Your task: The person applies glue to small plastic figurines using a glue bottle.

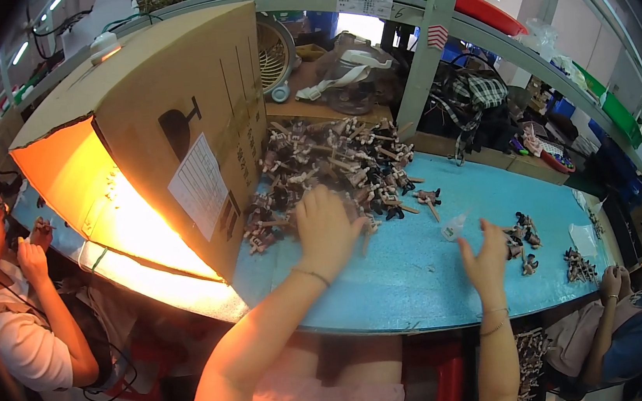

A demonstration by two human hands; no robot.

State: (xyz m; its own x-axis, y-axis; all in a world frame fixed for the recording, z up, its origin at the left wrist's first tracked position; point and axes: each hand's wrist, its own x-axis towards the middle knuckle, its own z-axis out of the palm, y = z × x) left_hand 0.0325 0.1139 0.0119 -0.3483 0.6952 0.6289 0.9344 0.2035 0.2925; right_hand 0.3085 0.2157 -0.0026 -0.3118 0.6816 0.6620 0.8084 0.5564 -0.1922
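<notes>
Left hand (325, 226) on spiky plastic figurine pile (333, 164), blue table (414, 269)

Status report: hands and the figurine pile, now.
Left hand open, palm down on the pile of small figurines. Right hand open, raised, empty. Small figurine cluster beside it.

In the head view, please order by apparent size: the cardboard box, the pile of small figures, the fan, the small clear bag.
1. Cardboard box
2. Pile of small figures
3. Fan, partly hidden, so unsure
4. Small clear bag
</notes>
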